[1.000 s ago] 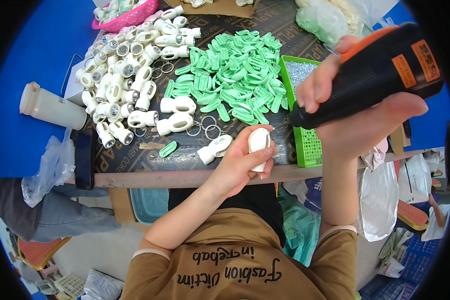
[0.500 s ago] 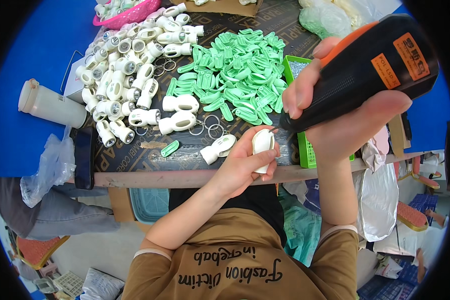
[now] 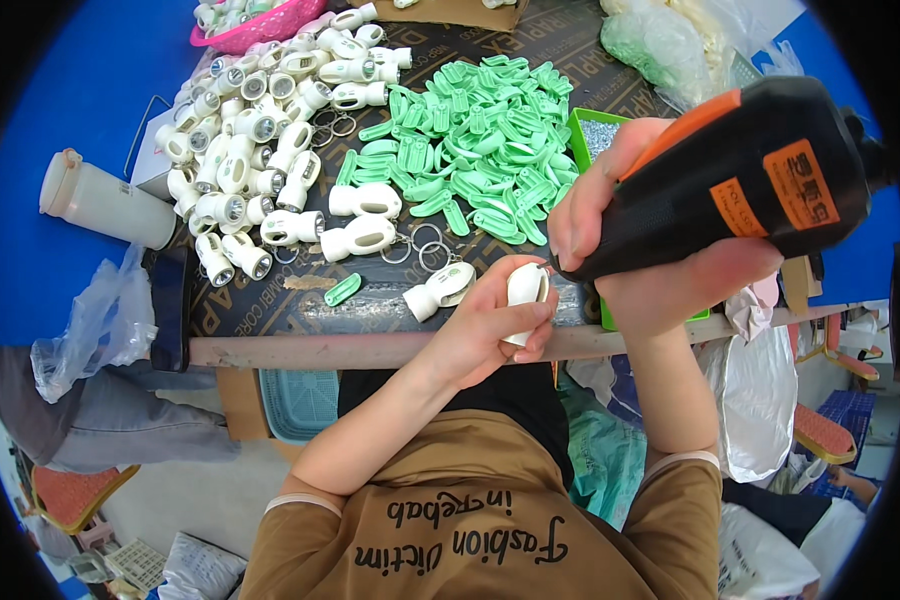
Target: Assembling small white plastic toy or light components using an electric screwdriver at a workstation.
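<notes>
Two hands, one driver, one torch between them

One white torch (image 3: 527,292) is held up near the close right side of the green heap (image 3: 470,150). The left hand (image 3: 495,320) is curled round it, thumb laid on its upper side, fingers bent about it. The right hand (image 3: 665,292), to the right of the heap, is wrapped firmly round one black and orange driver (image 3: 660,215). The driver's nose points at the torch's far end — whether the bit touches, I cannot tell.

The heap itself is dozens of overlapping pieces, too many to count. One lone green piece (image 3: 344,290) lies on the desk (image 3: 270,350), left of the heap and closer to the person. Three loose torches (image 3: 364,201) lie off the heap's close left side: two side by side, one nearer the person, metal rings by them.

Left of the heap is the torch pile (image 3: 240,170), dozens again and not countable. Beyond it, to the heap's far left, stands one pink basket (image 3: 255,35) with more inside. One green tray (image 3: 577,140) sits right of the heap — small silvery bits in it. One white jar (image 3: 110,200) leans well left of the heap.
</notes>
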